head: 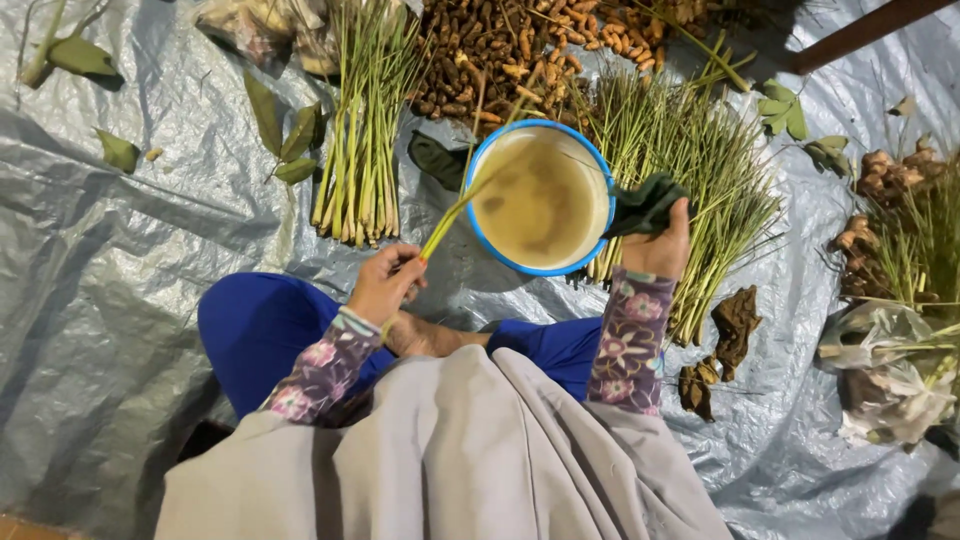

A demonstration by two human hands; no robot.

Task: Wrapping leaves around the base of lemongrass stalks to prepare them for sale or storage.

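Note:
My left hand grips the lower end of a lemongrass stalk, which slants up and over the rim of a blue-edged basin holding murky brown water. My right hand clutches a dark green cloth at the basin's right edge. I sit cross-legged in blue trousers on a grey plastic sheet, with floral sleeves and a grey garment over my lap.
A bundle of lemongrass lies left of the basin, and a larger heap to its right. A pile of brown roots is behind. Loose leaves, dark scraps and a plastic bag lie about.

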